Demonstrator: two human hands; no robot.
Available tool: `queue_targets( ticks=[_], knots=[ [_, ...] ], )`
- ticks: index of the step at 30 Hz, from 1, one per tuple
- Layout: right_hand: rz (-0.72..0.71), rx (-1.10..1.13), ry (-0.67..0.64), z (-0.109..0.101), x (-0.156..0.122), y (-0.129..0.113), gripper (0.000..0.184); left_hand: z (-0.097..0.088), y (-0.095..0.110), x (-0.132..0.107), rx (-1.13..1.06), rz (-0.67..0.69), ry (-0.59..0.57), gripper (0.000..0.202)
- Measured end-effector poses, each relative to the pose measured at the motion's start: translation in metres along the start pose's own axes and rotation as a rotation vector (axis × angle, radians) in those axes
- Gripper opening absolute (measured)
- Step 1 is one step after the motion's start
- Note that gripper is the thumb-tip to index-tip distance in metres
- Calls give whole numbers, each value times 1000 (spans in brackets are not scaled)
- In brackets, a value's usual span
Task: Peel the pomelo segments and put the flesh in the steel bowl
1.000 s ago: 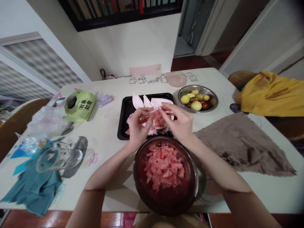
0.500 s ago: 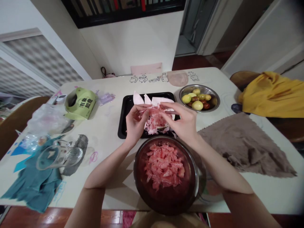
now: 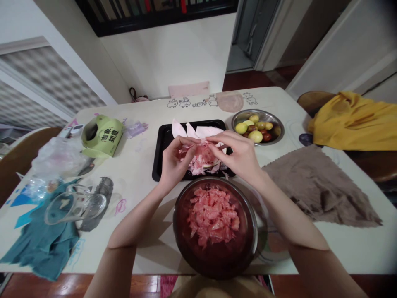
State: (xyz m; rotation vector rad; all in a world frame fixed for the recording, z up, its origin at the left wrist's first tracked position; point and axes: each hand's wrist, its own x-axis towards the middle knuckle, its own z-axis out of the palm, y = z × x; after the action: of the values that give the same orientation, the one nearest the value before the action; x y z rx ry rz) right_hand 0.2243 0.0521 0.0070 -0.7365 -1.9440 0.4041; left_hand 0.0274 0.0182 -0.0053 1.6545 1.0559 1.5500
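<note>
Over the black tray (image 3: 157,159), both of my hands pinch a pinkish-red pomelo segment (image 3: 202,150). My left hand (image 3: 173,162) grips its left side between thumb and fingers, and my right hand (image 3: 241,158) has its fingertips closed on the right side. Thick white pomelo rind pieces (image 3: 209,131) stand at the back of the tray. Pale pink membrane scraps (image 3: 198,166) lie below my fingers, partly covered by them. Nearer to me is a steel bowl (image 3: 254,236) with a heap of peeled red pomelo flesh (image 3: 214,215) in it.
Behind my right hand stands a steel bowl of small fruits (image 3: 281,132). A brown cloth (image 3: 322,186) lies at the right. On the left are a glass pitcher (image 3: 63,207) lying on its side, a teal cloth (image 3: 46,244), a plastic bag (image 3: 57,155) and a green paper box (image 3: 104,136).
The view has shifted slightly. My hands stay over the tray with the pomelo segment, and my fingers have moved a little on it. The pomelo flesh in the bowl looks the same.
</note>
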Motion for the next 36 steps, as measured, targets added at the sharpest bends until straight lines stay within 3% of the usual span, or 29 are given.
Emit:
queue_targets(
  ticks=[5,16,22,26,36],
  knots=[
    [-25,-27,-61,-2,1,1,20,-1,3,2,-22,-25,-56,9],
    [255,153,-2,-1,3,1,10,-4,-2,5,-117,-96,-67,15],
    [117,68,60,7,-2,-4,13,-3,-1,3,-137,-181,-71,13],
    [0,-38,72,12,-6,-8,14,-3,-2,2,-68,-155,-100,11],
    [-17,-102,70,14,-10,-13,16,-5,-6,1,-22,-55,-90,8]
  ],
)
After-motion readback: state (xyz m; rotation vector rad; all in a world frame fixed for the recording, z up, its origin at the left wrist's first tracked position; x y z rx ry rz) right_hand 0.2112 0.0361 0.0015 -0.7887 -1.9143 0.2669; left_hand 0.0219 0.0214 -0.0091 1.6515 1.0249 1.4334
